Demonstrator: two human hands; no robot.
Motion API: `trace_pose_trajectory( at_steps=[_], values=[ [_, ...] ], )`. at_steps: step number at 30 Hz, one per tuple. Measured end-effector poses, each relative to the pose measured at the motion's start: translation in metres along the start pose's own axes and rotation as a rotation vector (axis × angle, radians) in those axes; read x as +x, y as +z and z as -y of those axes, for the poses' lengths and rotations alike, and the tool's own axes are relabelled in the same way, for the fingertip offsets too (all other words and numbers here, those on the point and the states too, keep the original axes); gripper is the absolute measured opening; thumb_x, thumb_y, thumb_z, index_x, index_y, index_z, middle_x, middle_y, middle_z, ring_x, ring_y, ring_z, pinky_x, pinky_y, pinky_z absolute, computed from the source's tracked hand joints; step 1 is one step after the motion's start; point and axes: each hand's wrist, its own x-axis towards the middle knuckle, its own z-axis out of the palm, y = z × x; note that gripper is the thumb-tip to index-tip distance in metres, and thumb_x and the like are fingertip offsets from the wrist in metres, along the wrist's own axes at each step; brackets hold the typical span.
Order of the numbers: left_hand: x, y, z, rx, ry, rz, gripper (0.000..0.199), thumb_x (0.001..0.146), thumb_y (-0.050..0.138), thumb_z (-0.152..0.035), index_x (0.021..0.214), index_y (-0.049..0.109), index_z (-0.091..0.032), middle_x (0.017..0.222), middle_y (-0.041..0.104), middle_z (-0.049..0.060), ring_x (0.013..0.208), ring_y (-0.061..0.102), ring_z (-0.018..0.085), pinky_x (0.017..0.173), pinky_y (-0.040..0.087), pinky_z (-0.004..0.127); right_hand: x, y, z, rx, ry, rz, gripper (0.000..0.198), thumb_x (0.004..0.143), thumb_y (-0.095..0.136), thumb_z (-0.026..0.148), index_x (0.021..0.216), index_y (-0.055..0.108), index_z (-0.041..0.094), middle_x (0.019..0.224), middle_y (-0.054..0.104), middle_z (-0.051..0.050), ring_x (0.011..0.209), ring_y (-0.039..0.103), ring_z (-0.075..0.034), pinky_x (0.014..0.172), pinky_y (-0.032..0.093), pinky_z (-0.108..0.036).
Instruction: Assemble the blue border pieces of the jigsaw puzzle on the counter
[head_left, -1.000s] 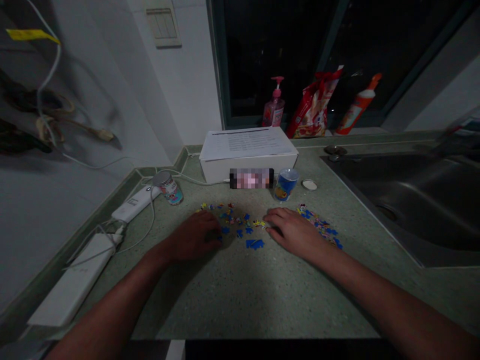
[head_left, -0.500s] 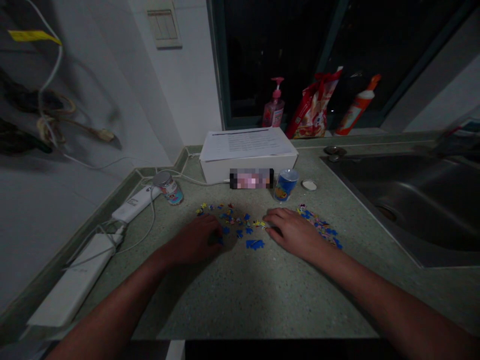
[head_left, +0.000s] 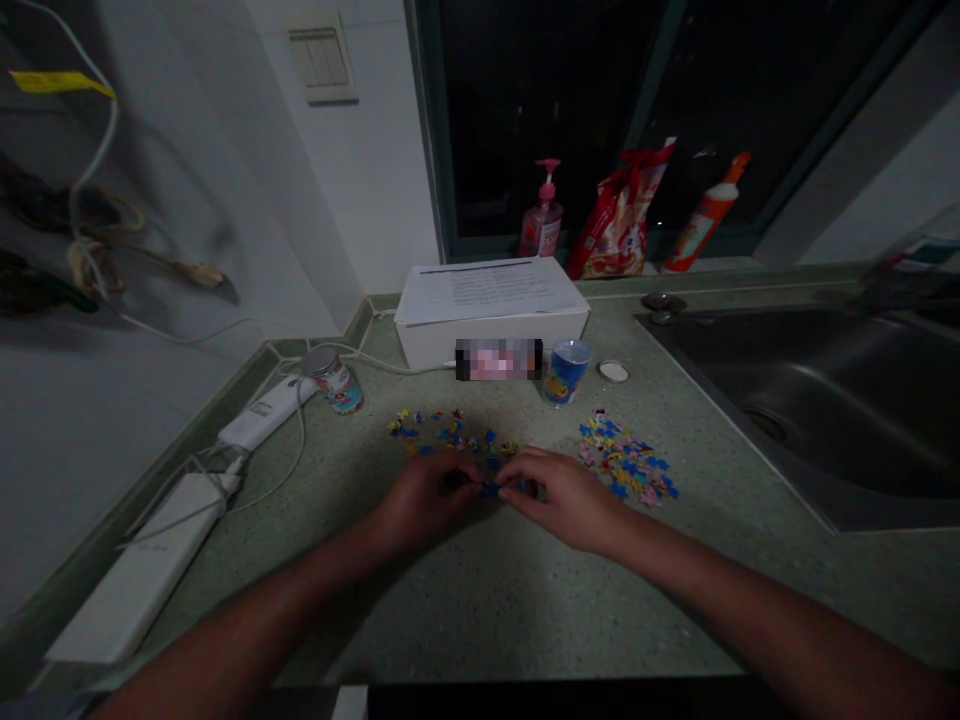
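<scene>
Both hands meet over a small group of blue jigsaw puzzle pieces on the countertop. My left hand pinches at the left edge of the blue pieces, thumb and forefinger together. From the other side, my right hand has its thumb and forefinger closed on the same pieces, which its fingers partly cover. Just beyond the hands lie loose puzzle pieces in blue and yellow. A denser pile of mixed pieces spreads to the right of my right hand.
Behind the pieces stand a blue can, its round lid, a propped phone and a white box. A lidded jar and power strips line the left. A sink is at the right.
My left hand has moved right, and my right hand has come left and nearer, off the pile. Their fingertips now meet at the blue pieces. The view has shifted slightly.
</scene>
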Motion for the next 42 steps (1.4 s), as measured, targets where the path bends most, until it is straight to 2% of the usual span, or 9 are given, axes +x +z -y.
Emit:
trace_pose_trajectory(
  at_steps=[5,13,24,30,32,35,42],
  values=[
    [-0.003,0.009,-0.001,-0.006,0.081,-0.051,0.006,0.093,0.075,-0.024,0.091,0.080,-0.023,0.087,0.079,0.003,0.079,0.073,0.019,0.073,0.057,0.031,0.002,0.006,0.005,-0.026,0.062,0.049,0.004,0.098,0.078,0.016,0.099,0.078,0.020,0.094,0.074,-0.003,0.083,0.070,-0.018,0.074,0.047,-0.030],
    [-0.006,0.012,-0.007,0.006,0.146,-0.066,0.006,0.094,0.074,-0.020,0.092,0.080,-0.023,0.088,0.080,0.002,0.082,0.074,0.019,0.077,0.057,0.031,0.002,0.008,0.004,-0.011,0.069,0.063,0.009,0.096,0.079,0.017,0.093,0.072,0.020,0.088,0.069,0.000,0.077,0.065,-0.016,0.068,0.042,-0.027],
    [-0.007,0.013,-0.014,-0.036,0.103,-0.054,0.013,0.099,0.071,-0.030,0.104,0.079,-0.021,0.097,0.080,0.005,0.085,0.075,0.019,0.081,0.062,0.034,0.000,0.004,0.006,0.040,0.093,0.051,0.006,0.096,0.076,0.017,0.094,0.073,0.022,0.090,0.073,0.000,0.079,0.067,-0.016,0.071,0.045,-0.028],
    [-0.005,-0.004,-0.002,0.117,0.026,-0.158,0.019,0.104,0.062,-0.030,0.117,0.075,-0.023,0.107,0.079,0.008,0.095,0.073,0.025,0.089,0.063,0.044,0.001,-0.016,-0.021,0.044,0.181,0.011,0.011,0.099,0.068,0.023,0.092,0.076,0.022,0.081,0.076,-0.001,0.075,0.070,-0.018,0.068,0.046,-0.030],
    [-0.004,-0.010,0.005,0.169,0.029,-0.141,0.018,0.104,0.061,-0.029,0.116,0.075,-0.024,0.108,0.079,0.009,0.096,0.074,0.027,0.090,0.063,0.047,0.002,-0.021,-0.031,0.050,0.213,0.022,0.014,0.098,0.066,0.020,0.089,0.076,0.022,0.080,0.077,-0.002,0.074,0.070,-0.018,0.067,0.046,-0.029],
    [-0.003,-0.014,0.009,0.274,0.126,-0.078,0.016,0.104,0.062,-0.026,0.112,0.076,-0.026,0.111,0.080,0.009,0.102,0.074,0.029,0.095,0.061,0.051,0.002,-0.022,-0.039,0.049,0.227,0.081,0.015,0.093,0.066,0.014,0.086,0.077,0.022,0.080,0.078,-0.001,0.073,0.070,-0.017,0.067,0.048,-0.028],
    [-0.001,-0.013,0.002,0.464,0.337,0.080,0.018,0.105,0.061,-0.019,0.113,0.076,-0.023,0.112,0.080,0.009,0.108,0.073,0.029,0.098,0.058,0.049,0.000,-0.020,-0.036,-0.018,0.252,0.114,0.016,0.091,0.067,0.013,0.081,0.077,0.021,0.078,0.079,-0.001,0.071,0.071,-0.017,0.066,0.047,-0.028]
  ],
)
